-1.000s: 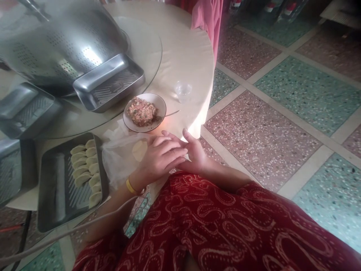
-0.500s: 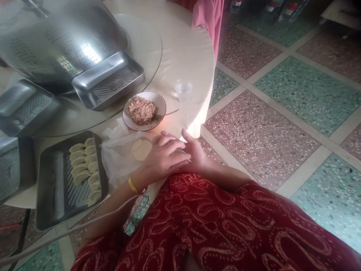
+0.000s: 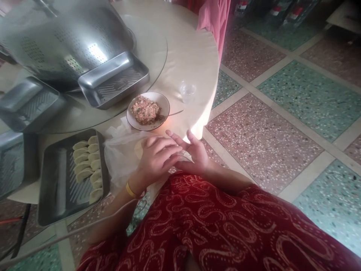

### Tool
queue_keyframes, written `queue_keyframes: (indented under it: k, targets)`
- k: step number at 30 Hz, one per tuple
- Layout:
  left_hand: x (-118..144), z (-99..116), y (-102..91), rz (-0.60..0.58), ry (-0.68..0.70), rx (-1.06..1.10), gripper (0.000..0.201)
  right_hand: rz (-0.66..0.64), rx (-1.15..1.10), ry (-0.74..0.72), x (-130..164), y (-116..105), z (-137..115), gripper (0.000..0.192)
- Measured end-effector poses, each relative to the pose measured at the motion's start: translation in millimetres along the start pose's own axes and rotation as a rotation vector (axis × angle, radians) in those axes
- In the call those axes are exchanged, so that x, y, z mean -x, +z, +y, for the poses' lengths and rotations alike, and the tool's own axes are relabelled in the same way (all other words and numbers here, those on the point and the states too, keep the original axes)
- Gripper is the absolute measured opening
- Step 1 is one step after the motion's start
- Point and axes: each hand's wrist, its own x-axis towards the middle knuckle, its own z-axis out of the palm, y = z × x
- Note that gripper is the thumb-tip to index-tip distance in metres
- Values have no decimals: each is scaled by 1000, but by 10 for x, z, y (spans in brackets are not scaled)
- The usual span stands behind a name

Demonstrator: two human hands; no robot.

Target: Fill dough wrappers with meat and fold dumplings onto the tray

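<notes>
while both hands meet at the table edge | left hand [image 3: 156, 160] covers right hand [image 3: 194, 154], grip unclear | pale round dough wrapper [image 3: 137, 148] just beside | white bowl of minced filling [image 3: 148, 111] near

A round table [image 3: 191, 52] with pale cloth carries a bowl of filling [image 3: 148, 111] — beside it a plastic cup [image 3: 188, 91], before it a tray of dumplings [image 3: 60, 184], behind it a glass turntable [image 3: 152, 45].

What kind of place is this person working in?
Probably a home or small eatery's dining area used for dumpling making: a round cream-covered table on a speckled terrazzo tile floor, a grey metal tray of folded dumplings, and a white bowl of minced filling.
</notes>
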Motion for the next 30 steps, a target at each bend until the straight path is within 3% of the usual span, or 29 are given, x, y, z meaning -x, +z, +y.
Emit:
queue_keyframes:
  k: [8, 14, 19, 26, 30]
  targets:
    - [75, 76, 71, 14, 32, -64, 12, -57, 10, 3, -14, -28, 13, 67]
    - [107, 109, 44, 111, -35, -116, 19, -66, 9, -73, -62, -109, 43, 63]
    - [132, 160, 81, 159, -101, -82, 6, -95, 43, -119, -103, -145, 84, 62]
    - [166, 242, 135, 233, -102, -196, 5, -83, 130, -152, -106, -129, 100, 61]
    - [215, 227, 94, 232, -159, -227, 15, -75, 174, -220, -101, -107, 114, 61]
